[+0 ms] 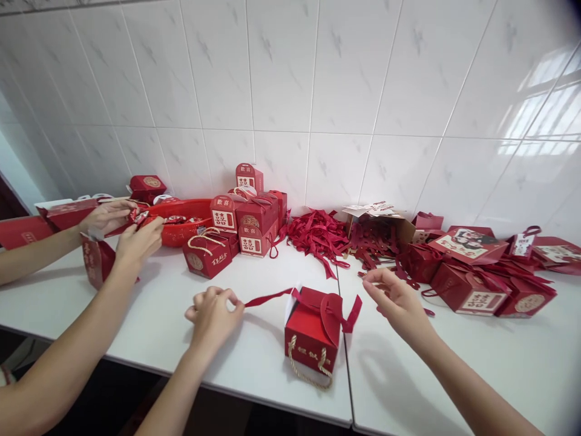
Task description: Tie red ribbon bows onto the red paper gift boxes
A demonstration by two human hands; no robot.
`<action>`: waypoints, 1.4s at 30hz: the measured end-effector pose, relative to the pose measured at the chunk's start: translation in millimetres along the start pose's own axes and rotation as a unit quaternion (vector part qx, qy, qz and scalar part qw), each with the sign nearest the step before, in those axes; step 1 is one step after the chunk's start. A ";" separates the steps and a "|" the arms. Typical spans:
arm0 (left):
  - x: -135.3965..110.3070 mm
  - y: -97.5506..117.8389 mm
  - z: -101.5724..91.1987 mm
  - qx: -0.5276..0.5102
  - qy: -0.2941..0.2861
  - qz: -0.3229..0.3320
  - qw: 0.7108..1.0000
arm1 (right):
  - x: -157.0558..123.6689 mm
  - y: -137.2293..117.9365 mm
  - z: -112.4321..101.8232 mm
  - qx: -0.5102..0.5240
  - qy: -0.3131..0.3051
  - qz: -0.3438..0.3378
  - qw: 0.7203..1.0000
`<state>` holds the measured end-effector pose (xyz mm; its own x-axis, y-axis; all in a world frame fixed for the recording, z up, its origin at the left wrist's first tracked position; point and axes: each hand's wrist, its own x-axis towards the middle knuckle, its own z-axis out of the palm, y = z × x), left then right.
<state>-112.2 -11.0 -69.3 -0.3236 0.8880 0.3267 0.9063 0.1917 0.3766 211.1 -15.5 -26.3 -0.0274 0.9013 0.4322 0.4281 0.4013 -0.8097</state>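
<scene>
A red gift box [313, 324] with a gold rope handle [308, 378] stands on the white table near its front edge. A dark red ribbon [269, 298] runs across its closed top. Pinched between thumb and forefinger of my left hand [213, 318] is the ribbon's left end, pulled fairly straight. On the box's right side the other ribbon end [354, 312] sticks up loose. My right hand [402, 306] hovers to the right of that end, apart from it, its fingers extended and no object visible in them.
A co-worker's hands [136, 236] handle small red packets at left, beside a red basin [175, 233]. Stacked boxes [256, 221], a ribbon heap [320, 236] and an open carton [403, 230] line the tiled wall. More boxes [472, 287] sit at right. A seam [348, 375] crosses the table.
</scene>
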 end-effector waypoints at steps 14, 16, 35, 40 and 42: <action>-29.3 80.3 6.0 -0.475 -0.302 0.074 0.823 | -13.5 10.9 32.8 0.116 -0.277 0.142 0.943; -29.3 76.3 2.7 -0.472 -0.336 0.060 0.813 | -11.8 11.8 26.9 0.151 -0.275 0.159 0.936; -3.7 77.4 -26.5 -0.457 -0.321 0.041 0.828 | -5.9 18.0 -10.0 -0.277 -0.107 -0.251 0.921; -3.5 71.3 -18.2 -0.451 -0.345 0.009 0.823 | -19.7 33.7 -7.6 -0.325 -0.069 -0.346 0.878; -4.6 68.1 -14.8 -0.445 -0.355 0.004 0.822 | -27.0 40.1 -5.8 -0.355 -0.077 -0.370 0.855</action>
<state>-53.0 -8.2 -32.3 0.2087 0.9683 -0.1370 0.2470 0.0834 0.9654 234.2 -24.7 -68.2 -0.6228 0.4766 0.6204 0.6812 0.7204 0.1304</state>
